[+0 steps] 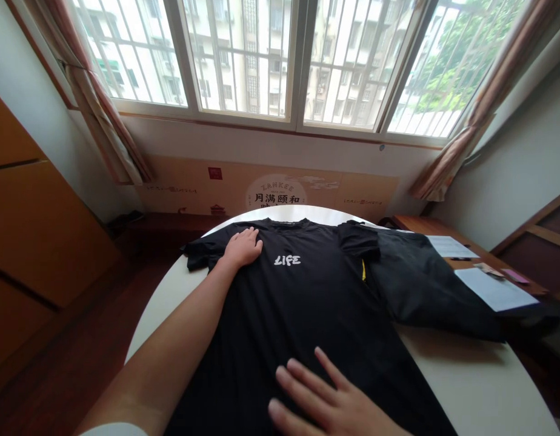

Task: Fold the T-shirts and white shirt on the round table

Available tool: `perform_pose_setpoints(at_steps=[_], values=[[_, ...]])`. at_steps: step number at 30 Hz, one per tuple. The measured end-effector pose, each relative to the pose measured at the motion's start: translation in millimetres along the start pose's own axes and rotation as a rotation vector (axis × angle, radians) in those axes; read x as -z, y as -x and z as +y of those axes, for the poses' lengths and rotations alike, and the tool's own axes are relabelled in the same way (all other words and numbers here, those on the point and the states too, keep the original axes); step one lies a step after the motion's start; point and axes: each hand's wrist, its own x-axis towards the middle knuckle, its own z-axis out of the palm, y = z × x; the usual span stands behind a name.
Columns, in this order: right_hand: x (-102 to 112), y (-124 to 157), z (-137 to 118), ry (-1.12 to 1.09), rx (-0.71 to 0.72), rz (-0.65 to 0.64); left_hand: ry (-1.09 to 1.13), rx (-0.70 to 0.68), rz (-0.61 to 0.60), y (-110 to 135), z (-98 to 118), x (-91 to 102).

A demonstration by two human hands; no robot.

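A black T-shirt (pixel 302 309) lies spread out on a round white table (pixel 157 303), its collar toward the window and white lettering on the chest. My left hand (pixel 244 247) rests flat on the shirt near its left shoulder, fingers together and stretched out. Close to the camera, my right hand (pixel 325 399) is over the lower part of the shirt with its fingers spread; whether it touches the cloth I cannot tell. Beside the shirt's right sleeve lies a black bag-like item (pixel 416 278), with a strip of yellow at its edge.
At the right, a wooden desk (pixel 411 225) carries white papers (pixel 493 289) and a pink slip (pixel 515 276). Behind the table are a barred window (pixel 243 60) and a printed banner (pixel 180 175). Curtains (pixel 98 121) hang at both sides. An orange-brown cabinet (pixel 39 242) stands left.
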Motion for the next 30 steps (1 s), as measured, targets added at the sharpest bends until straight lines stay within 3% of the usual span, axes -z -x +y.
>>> perform_pose_setpoints(at_steps=[5, 10, 12, 17, 21, 25, 30], values=[[56, 0, 36, -0.175, -0.243, -0.191, 0.016, 0.002, -0.007, 2, 1, 0.9], [71, 3, 51, -0.155, -0.606, -0.205, 0.034, 0.005, -0.005, 3, 1, 0.4], [70, 4, 50, -0.164, -0.596, -0.245, 0.039, 0.004, 0.002, 3, 0, -0.5], [67, 1, 32, -0.207, -0.370, -0.255, 0.045, 0.002, 0.008, 3, -2, -2.1], [67, 0, 31, -0.173, -0.422, -0.267, 0.049, 0.000, 0.011, 3, -2, -2.7], [70, -2, 61, -0.121, -0.609, -0.205, 0.055, -0.001, 0.013, 4, -2, -3.0], [70, -34, 132, -0.012, -0.738, -0.099, 0.063, 0.004, 0.021, 5, -1, -1.8]])
